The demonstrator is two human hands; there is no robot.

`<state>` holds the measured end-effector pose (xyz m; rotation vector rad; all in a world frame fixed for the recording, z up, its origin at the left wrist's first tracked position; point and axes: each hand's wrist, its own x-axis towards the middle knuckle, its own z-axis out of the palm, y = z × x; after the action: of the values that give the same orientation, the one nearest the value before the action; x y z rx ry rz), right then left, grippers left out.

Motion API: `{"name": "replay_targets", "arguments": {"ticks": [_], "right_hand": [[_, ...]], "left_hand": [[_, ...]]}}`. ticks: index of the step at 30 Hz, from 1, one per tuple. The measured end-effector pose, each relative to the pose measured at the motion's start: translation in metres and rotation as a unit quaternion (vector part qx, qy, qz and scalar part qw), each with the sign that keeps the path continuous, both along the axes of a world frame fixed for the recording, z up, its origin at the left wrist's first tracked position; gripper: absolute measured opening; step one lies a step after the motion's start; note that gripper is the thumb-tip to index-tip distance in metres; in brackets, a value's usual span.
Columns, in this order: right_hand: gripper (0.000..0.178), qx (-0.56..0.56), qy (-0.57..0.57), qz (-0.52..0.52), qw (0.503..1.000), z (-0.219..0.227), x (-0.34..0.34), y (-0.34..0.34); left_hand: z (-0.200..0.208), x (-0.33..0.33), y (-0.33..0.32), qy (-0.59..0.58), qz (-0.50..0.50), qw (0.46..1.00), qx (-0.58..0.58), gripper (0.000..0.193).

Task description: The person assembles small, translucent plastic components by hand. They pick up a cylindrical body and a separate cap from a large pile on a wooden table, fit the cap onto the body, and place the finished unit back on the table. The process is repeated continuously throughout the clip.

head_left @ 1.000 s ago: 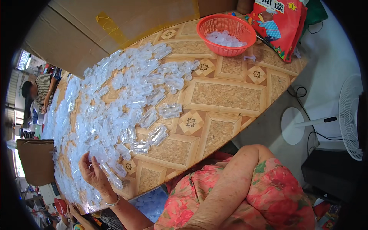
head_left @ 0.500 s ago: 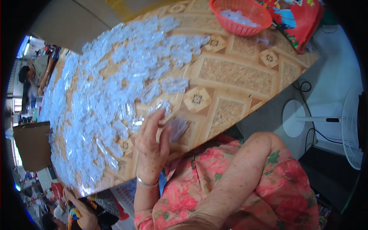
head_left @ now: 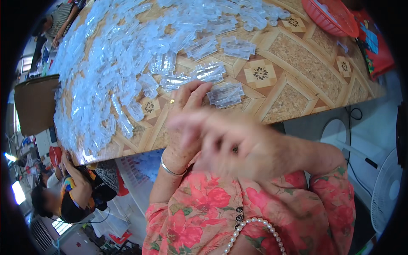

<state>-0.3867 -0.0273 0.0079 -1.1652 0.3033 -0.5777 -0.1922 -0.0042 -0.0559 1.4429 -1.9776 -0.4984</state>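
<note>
Many clear plastic pieces [head_left: 114, 72] lie heaped and scattered over the wood-patterned table [head_left: 306, 63]. My left hand [head_left: 182, 110], a silver bangle at its wrist, rests by the near edge of the heap. Its visible fingers are apart and slightly bent, reaching toward a clear plastic piece [head_left: 225, 94]; its thumb side is covered by my other hand. Crossing in front from the right, my right hand [head_left: 242, 140] is smeared by motion, so its fingers and anything in them cannot be made out.
At the far right stands a red plastic basket [head_left: 333, 19] with pale pieces inside, near a red patterned bag [head_left: 376, 46]. A brown cardboard piece [head_left: 37, 104] borders the left side. Other people [head_left: 72, 187] sit at the left. A white fan [head_left: 389, 182] stands at right.
My right forearm, earlier low over my lap, has swung up so the hand passes before my left hand. The view has shifted, putting the table higher in the picture.
</note>
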Motion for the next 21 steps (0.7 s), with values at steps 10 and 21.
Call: {"name": "replay_targets", "arguments": {"ticks": [10, 21], "right_hand": [[0.041, -0.407, 0.382, -0.313, 0.768, -0.058, -0.037, -0.011], [0.036, -0.492, 0.447, -0.367, 0.651, -0.055, -0.041, -0.064]], "left_hand": [[0.015, -0.012, -0.016, -0.036, -0.021, 0.999, 0.005, 0.054], [0.01, -0.013, -0.016, -0.033, -0.002, 0.999, -0.03, 0.052]]}}
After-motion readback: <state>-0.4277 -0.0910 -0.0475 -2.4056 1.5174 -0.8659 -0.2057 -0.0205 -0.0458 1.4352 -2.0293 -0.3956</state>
